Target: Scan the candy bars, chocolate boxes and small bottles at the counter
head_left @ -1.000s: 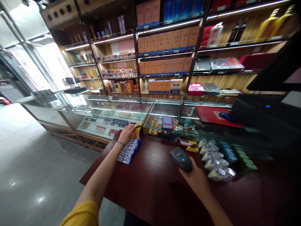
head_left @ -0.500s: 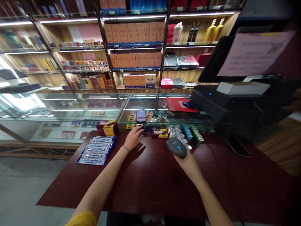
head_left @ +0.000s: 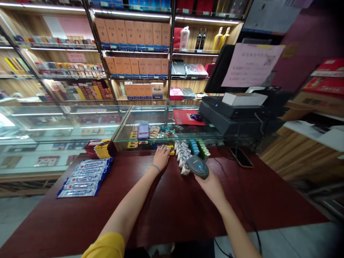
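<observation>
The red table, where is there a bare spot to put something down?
The red table is bare between the blue packs and the left hand, and on the near right past the right hand holding the scanner. The far edge is crowded: jars, red-yellow boxes, black phone.

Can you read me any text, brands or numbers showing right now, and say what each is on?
None reads clearly.
Pink paper notice: print too blurred.
Blue-and-white packs: lettering too small.
Orange boxes on the shelves: marks unreadable.
Phone on the glass: screen illegible.
Scanner in the right hand: no legible label.
</observation>
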